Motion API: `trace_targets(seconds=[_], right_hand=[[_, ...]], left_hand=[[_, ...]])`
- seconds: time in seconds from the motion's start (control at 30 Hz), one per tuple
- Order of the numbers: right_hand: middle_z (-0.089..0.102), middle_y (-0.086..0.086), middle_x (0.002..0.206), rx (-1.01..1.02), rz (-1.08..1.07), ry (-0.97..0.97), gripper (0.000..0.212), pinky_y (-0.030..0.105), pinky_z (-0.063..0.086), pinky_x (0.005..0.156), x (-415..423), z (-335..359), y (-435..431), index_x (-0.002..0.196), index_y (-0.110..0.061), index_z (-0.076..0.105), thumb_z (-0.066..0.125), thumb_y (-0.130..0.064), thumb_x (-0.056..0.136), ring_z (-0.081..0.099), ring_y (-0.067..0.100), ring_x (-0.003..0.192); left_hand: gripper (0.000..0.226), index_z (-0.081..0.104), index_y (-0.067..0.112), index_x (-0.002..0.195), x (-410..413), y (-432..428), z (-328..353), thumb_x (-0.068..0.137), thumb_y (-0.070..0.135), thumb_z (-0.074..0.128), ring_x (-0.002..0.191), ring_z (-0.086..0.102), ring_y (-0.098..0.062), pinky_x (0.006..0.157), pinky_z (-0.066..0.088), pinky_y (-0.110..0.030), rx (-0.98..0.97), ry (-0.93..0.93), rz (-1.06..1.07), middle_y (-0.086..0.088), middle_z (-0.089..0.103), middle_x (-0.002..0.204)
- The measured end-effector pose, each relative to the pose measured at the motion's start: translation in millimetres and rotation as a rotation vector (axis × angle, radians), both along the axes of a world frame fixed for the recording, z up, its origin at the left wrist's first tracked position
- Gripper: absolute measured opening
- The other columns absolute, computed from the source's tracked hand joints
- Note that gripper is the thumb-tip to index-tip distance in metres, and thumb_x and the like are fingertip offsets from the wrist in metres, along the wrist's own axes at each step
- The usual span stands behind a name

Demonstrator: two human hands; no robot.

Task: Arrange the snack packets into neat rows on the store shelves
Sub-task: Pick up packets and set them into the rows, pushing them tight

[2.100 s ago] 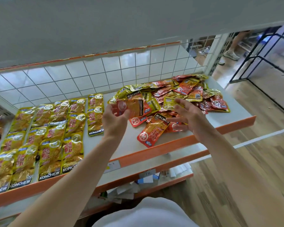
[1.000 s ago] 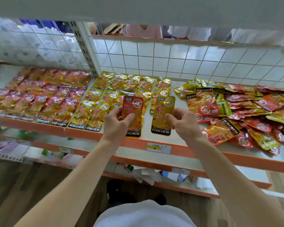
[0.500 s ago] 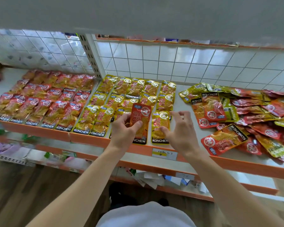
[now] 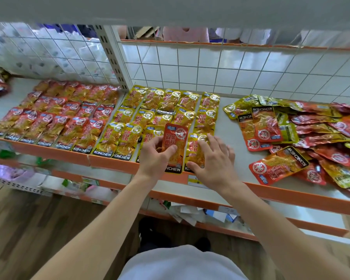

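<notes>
At the near edge of the shelf (image 4: 228, 138), the left hand (image 4: 155, 158) pinches a red KONCHEW packet (image 4: 175, 142) between thumb and fingers, over the near end of the yellow rows (image 4: 166, 110). The right hand (image 4: 215, 164), fingers straight, presses a yellow packet (image 4: 196, 152) flat just right of it. Farther left lie the red rows (image 4: 59, 118), and a loose pile (image 4: 303, 136) of mixed packets sits to the right.
</notes>
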State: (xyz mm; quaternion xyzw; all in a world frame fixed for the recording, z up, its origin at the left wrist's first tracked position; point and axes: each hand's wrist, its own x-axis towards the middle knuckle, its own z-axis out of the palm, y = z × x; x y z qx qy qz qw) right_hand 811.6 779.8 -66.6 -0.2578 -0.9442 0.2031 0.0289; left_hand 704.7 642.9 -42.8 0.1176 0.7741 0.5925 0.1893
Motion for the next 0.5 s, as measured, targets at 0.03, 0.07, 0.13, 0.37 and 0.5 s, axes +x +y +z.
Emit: trace_targets(seconds=[0.03, 0.07, 0.13, 0.37, 0.5], right_hand=[[0.019, 0.005, 0.163, 0.002, -0.003, 0.006, 0.074, 0.049, 0.009, 0.12, 0, 0, -2, 0.151, -0.028, 0.033, 0.059, -0.06, 0.089, 0.009, 0.024, 0.152], [0.02, 0.005, 0.163, 0.001, -0.006, 0.011, 0.074, 0.049, 0.009, 0.12, 0, 0, -2, 0.15, -0.027, 0.034, 0.06, -0.06, 0.089, 0.01, 0.024, 0.151], [0.022, 0.005, 0.162, -0.005, -0.019, 0.05, 0.073, 0.048, 0.011, 0.12, 1, 1, -3, 0.149, -0.025, 0.036, 0.061, -0.058, 0.089, 0.013, 0.024, 0.15], [0.027, 0.005, 0.161, -0.031, 0.048, 0.251, 0.059, 0.052, 0.012, 0.118, -6, 23, -12, 0.145, -0.023, 0.046, 0.058, -0.048, 0.093, 0.017, 0.025, 0.15], [0.026, 0.001, 0.162, -0.034, 0.123, 0.31, 0.063, 0.052, 0.011, 0.118, -19, 38, -28, 0.146, -0.027, 0.046, 0.048, -0.052, 0.088, 0.017, 0.022, 0.151]], left_hand=[[0.017, 0.068, 0.027, 0.094, 0, 0, 0, 0.088, 0.013, 0.075, 0.089, 0.072, -0.025, 0.08, 0.061, -0.042, 0.006, -0.004, -0.001, -0.002, 0.075, 0.093], [0.016, 0.068, 0.026, 0.095, -1, 0, 0, 0.088, 0.013, 0.075, 0.09, 0.072, -0.025, 0.079, 0.061, -0.04, 0.012, -0.012, -0.003, -0.002, 0.075, 0.093], [0.015, 0.068, 0.024, 0.097, -1, -2, 1, 0.089, 0.012, 0.074, 0.091, 0.073, -0.024, 0.078, 0.061, -0.035, 0.029, -0.049, -0.001, -0.002, 0.075, 0.094], [0.014, 0.071, 0.016, 0.101, -4, -18, 13, 0.089, 0.01, 0.074, 0.089, 0.074, -0.026, 0.079, 0.062, -0.04, 0.098, -0.149, 0.094, -0.006, 0.076, 0.095], [0.016, 0.071, 0.014, 0.103, -9, -36, 23, 0.088, 0.009, 0.073, 0.089, 0.075, -0.027, 0.079, 0.062, -0.042, 0.125, -0.151, 0.161, -0.008, 0.076, 0.097]])
